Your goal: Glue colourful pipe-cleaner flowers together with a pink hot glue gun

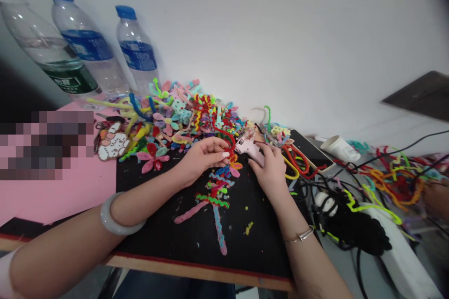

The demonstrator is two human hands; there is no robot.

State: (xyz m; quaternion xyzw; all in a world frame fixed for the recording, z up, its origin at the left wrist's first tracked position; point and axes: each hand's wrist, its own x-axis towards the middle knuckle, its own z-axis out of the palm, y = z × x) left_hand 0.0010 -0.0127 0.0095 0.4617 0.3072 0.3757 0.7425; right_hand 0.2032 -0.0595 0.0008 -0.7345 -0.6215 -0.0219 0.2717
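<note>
Presently: one multicoloured fuzzy-stem piece [216,191] on black mat [157,224].
Red top [231,140] pinched in my left hand [200,160]; petals, zigzag bands, pink and blue strips below; pink glue gun [248,146] grasped in my right hand [271,168].

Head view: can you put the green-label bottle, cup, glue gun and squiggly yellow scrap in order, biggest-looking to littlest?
1. Green-label bottle
2. Cup and glue gun: can't rank these; the right hand hides part of the gun.
3. Yellow scrap
</note>
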